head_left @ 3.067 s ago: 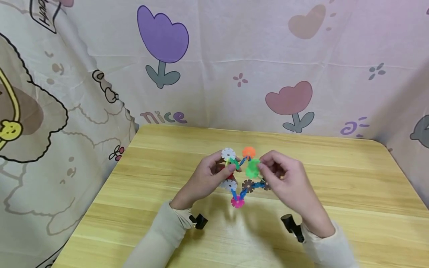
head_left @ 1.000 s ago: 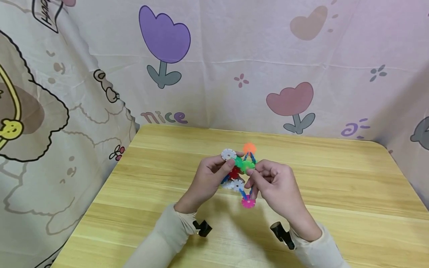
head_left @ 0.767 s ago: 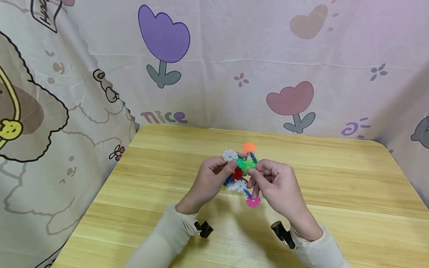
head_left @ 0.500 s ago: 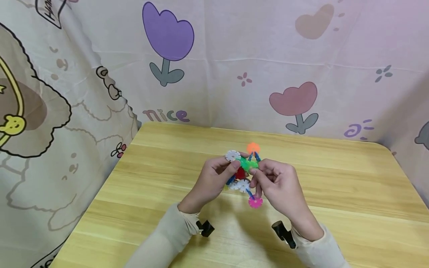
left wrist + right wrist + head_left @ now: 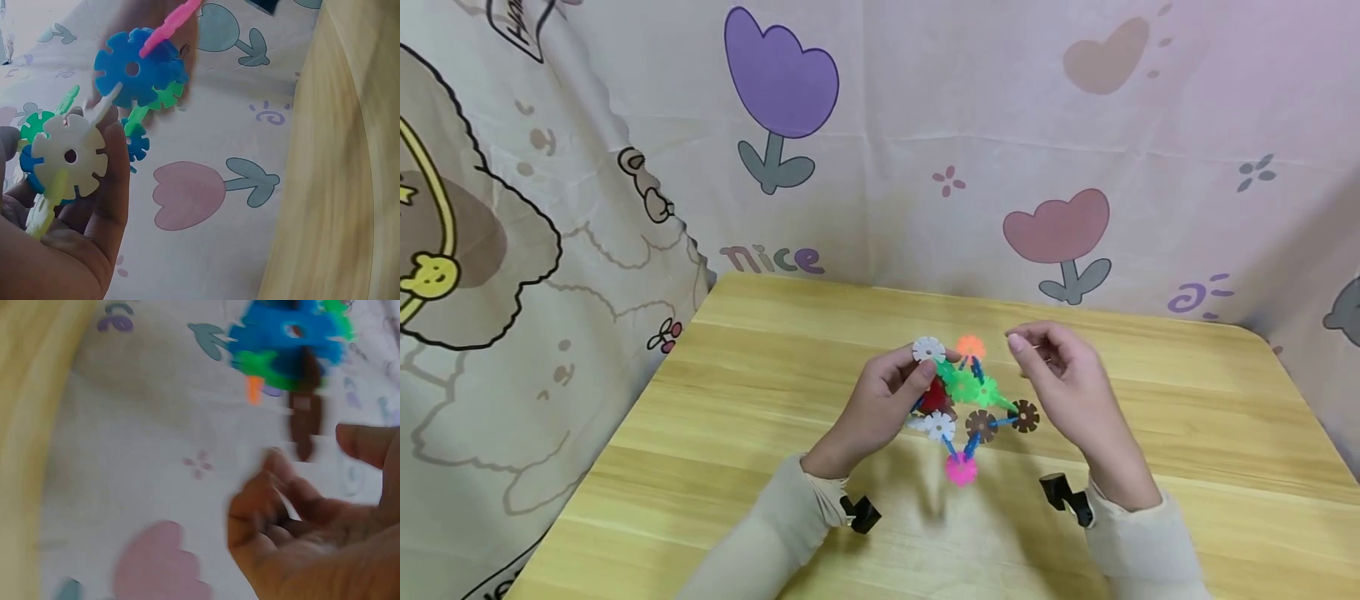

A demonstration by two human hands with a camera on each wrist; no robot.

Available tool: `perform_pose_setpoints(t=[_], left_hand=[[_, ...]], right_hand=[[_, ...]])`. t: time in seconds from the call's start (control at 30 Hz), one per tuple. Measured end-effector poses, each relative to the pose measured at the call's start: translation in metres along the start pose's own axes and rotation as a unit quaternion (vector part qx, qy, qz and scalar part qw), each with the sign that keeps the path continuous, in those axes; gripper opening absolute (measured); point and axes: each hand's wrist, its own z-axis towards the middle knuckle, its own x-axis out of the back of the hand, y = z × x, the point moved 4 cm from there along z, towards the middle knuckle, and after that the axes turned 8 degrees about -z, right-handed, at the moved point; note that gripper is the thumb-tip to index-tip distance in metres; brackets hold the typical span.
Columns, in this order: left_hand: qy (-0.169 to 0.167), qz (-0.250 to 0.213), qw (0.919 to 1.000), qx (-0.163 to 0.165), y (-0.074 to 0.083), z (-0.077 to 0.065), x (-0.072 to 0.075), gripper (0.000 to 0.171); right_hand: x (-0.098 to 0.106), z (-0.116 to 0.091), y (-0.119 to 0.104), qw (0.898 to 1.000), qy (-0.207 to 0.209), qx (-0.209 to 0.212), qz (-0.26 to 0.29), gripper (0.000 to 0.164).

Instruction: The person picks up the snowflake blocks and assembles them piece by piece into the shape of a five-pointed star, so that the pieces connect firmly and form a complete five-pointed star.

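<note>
My left hand [image 5: 883, 396] holds up a structure of notched plastic discs, pinching it near a white disc [image 5: 928, 350] and a red disc [image 5: 935, 396]. Green discs [image 5: 964, 386] run across it towards a brown disc [image 5: 1025, 416] at its right end. An orange disc [image 5: 971, 348] tops it and a pink disc [image 5: 961, 469] hangs lowest, joined by blue discs [image 5: 125, 78]. My right hand [image 5: 1071, 379] is off to the right, apart from the structure. In the right wrist view its thumb and bent fingers stand apart with nothing between them, below the brown disc [image 5: 305, 419].
The wooden table [image 5: 760, 358] lies beneath both hands. A printed cloth [image 5: 910, 100] hangs behind it and along the left side. Small black cameras [image 5: 864, 514] are strapped at both wrists.
My right hand has let go of the green discs and moved up and right. The structure has turned, so both brown discs show again. A green disc it held earlier now sits in the structure.
</note>
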Motion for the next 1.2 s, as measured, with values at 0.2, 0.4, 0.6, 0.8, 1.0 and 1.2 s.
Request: perform_pose_setpoints(t=[0.2, 0.4, 0.6, 0.8, 1.0, 1.2], left_hand=[[-0.005, 0.000, 1.0000, 0.002, -0.001, -0.001, -0.001, 0.036], [-0.014, -0.005, 0.9999, 0.004, -0.003, 0.000, -0.001, 0.050], [-0.017, 0.022, 0.9992, 0.030, -0.003, -0.002, -0.001, 0.039], [-0.009, 0.030, 0.9988, 0.038, -0.003, -0.002, -0.001, 0.032], [-0.002, 0.015, 0.9988, 0.047, -0.004, -0.001, 0.003, 0.034], [0.018, 0.044, 0.9978, 0.045, -0.004, 0.000, 0.009, 0.033]], right_hand=[[-0.021, 0.007, 0.025, 0.979, -0.184, -0.065, 0.061, 0.048], [-0.031, 0.007, 0.033, 0.962, -0.246, -0.055, 0.105, 0.042], [-0.038, 0.004, 0.029, 0.939, -0.274, -0.062, 0.199, 0.043], [-0.030, 0.006, 0.025, 0.952, -0.245, -0.012, 0.185, 0.023], [-0.020, 0.005, 0.021, 0.960, -0.209, 0.006, 0.189, 0.020], [-0.016, 0.004, 0.019, 0.964, -0.190, 0.012, 0.185, 0.020]])
